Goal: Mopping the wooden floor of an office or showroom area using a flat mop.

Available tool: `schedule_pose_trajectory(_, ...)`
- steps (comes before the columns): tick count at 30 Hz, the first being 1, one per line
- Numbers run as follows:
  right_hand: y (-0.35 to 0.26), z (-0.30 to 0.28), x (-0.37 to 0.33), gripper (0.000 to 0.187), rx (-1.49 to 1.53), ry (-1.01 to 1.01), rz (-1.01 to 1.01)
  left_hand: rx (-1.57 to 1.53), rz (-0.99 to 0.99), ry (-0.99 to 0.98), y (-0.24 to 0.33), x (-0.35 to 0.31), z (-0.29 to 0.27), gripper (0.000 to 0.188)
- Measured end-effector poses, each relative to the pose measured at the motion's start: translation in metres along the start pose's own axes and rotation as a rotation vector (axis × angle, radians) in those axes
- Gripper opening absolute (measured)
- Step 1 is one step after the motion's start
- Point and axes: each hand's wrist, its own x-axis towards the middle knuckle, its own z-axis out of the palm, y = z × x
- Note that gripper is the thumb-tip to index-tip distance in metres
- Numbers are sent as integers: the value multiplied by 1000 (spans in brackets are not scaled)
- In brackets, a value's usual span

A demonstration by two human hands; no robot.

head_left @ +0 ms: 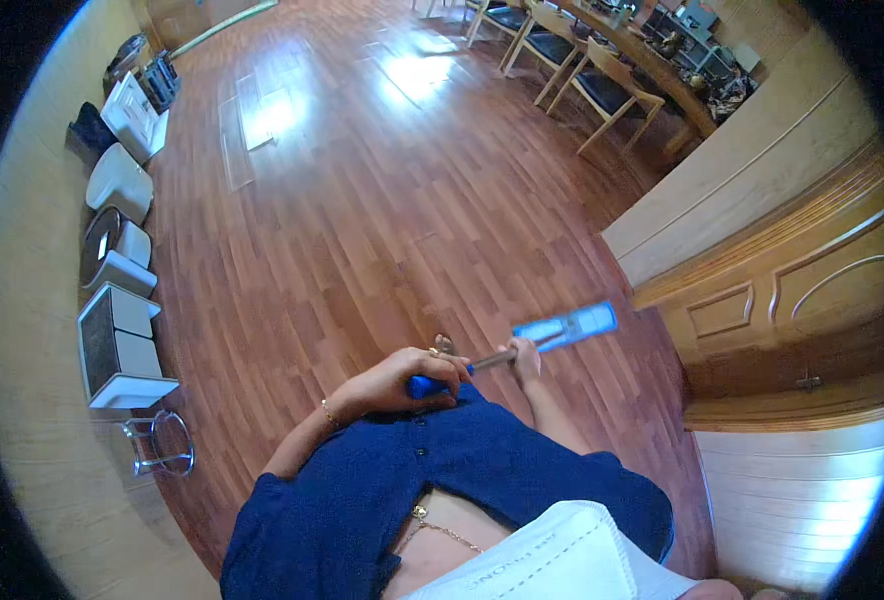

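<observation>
I work in fairly bright light; two white glares burn on the floor (347, 230) well beyond my blue mop head (565, 326), itself slightly blurred. Right of the mop head, the door (762, 310) bows with fisheye distortion toward the black rim.

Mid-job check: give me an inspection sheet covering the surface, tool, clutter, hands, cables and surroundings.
Surface: wood-look floor with bright glare patches farther off.
Job's things: blue-headed flat mop, head out to the right; floor contact uncertain.
Clutter: white-and-dark units lined along the left wall.
Grippers: left hand grips the blue handle end; right hand holds the pole near the head.
Cables: nothing seen clearly.
Surroundings: wooden door right; chairs beside a long table, upper right.
</observation>
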Motion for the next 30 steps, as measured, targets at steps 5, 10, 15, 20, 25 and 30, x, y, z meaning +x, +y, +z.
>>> schedule_pose_trajectory(5,13,-10,18,33,-49,117,-9,-87,-24,-35,-11,37,-35,18)
schedule_pose_trajectory(10,32,-6,101,33,-76,120,12,-76,-71,12,-10,92,-97,14)
schedule_pose_trajectory(15,32,13,227,27,10,-19,-46,38,-58,161,-14,129,-162,11)
schedule_pose_trajectory(20,25,67,338,28,9,-118,-255,138,-90,349,-30,136,-209,14)
schedule_pose_trajectory(25,-3,125,400,31,144,-173,-563,159,-110,643,-56,102,-207,18)
schedule_pose_trajectory(30,-89,196,425,33,244,-406,-653,336,-238,844,-30,51,-197,17)
